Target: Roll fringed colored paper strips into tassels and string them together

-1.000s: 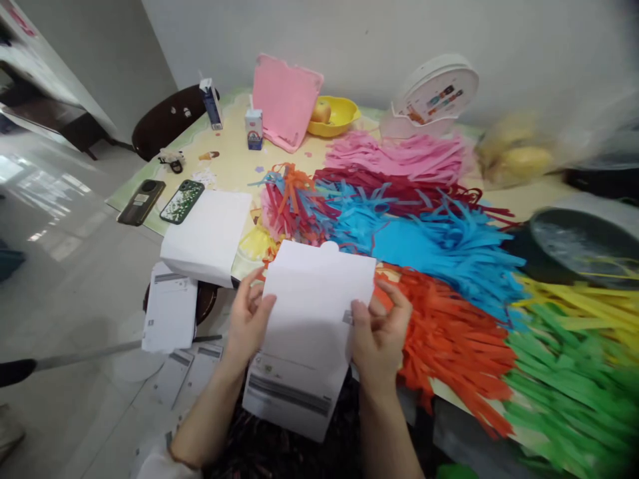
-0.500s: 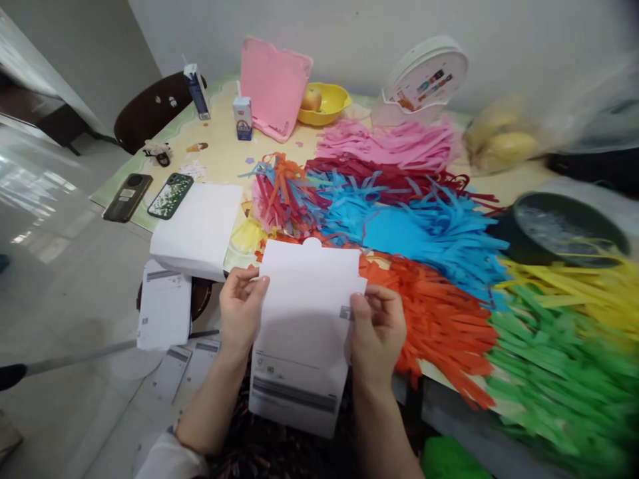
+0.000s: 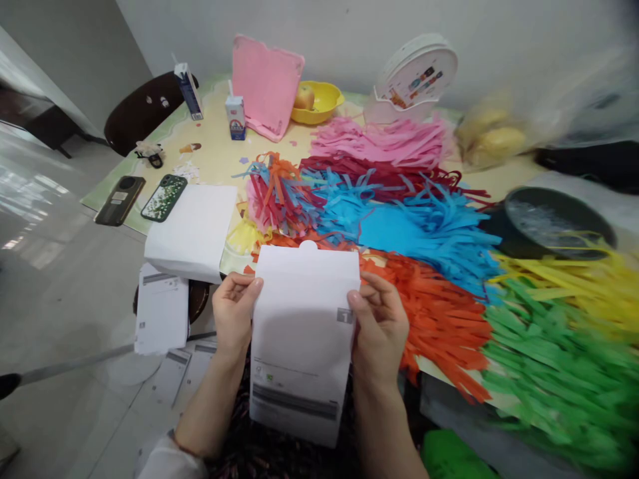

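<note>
Both hands hold a white paper bag upright over my lap, in front of the table edge. My left hand pinches its left side, thumb on the front. My right hand grips its right side beside a small grey mark. The bag has a notched top and grey print near the bottom. Just beyond it lies a pile of orange paper strips.
The table carries heaps of blue, pink, green and yellow strips, a stack of white bags, two phones, drink cartons, a pink stand and a yellow bowl. More white bags lie on a stool and the floor at left. A dark pot sits at right.
The bag has been drawn closer and squared up between my hands. The view has shifted a little to the right.
</note>
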{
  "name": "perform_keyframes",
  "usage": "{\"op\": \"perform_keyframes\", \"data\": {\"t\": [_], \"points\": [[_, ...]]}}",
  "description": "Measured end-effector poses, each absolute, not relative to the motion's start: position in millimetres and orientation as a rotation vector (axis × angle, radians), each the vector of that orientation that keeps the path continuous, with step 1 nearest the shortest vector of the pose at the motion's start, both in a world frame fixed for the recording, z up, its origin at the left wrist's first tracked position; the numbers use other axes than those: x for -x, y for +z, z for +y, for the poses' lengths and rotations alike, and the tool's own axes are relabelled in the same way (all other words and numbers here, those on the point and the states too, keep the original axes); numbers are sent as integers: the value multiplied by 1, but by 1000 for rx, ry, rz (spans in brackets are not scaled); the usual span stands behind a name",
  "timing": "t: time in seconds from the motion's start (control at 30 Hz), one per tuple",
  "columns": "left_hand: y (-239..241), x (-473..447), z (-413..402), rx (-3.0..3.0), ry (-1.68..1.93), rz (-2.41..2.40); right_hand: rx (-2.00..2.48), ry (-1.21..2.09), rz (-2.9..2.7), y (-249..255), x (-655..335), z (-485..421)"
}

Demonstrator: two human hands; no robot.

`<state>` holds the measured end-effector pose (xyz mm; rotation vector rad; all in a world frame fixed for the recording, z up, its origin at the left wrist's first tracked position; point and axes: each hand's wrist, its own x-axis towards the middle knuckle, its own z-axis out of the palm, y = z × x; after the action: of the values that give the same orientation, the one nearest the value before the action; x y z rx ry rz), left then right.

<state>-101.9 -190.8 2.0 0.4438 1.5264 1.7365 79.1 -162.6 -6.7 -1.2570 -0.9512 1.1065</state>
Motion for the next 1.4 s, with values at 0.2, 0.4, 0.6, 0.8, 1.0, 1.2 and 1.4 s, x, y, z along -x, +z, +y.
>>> {"op": "perform_keyframes", "data": {"t": [0.2,0.4,0.6,0.8,1.0,1.2,1.4], "points": [[2,107,-193,-444,1748,1552,1264,1206,-978,-6,-84,-162],[7,110,-196,-492,1770,1583,1292,1224,-1096,0,-90,-160],[8,116,-199,-551,1660,1511,1290,1198,-1176,3,-94,-160],[8,138,-199,-895,1437,1443,1154,1188,-1432,3,-108,-154],[28,159,-201,-1455,1097,1214,869,1284,-1711,4,-124,-146],[38,161,-203,-1703,927,1270,1030,1396,-1927,14,-110,-148],[64,133,-195,-2110,695,1608,974,1241,-2069,23,-89,-153]]}}
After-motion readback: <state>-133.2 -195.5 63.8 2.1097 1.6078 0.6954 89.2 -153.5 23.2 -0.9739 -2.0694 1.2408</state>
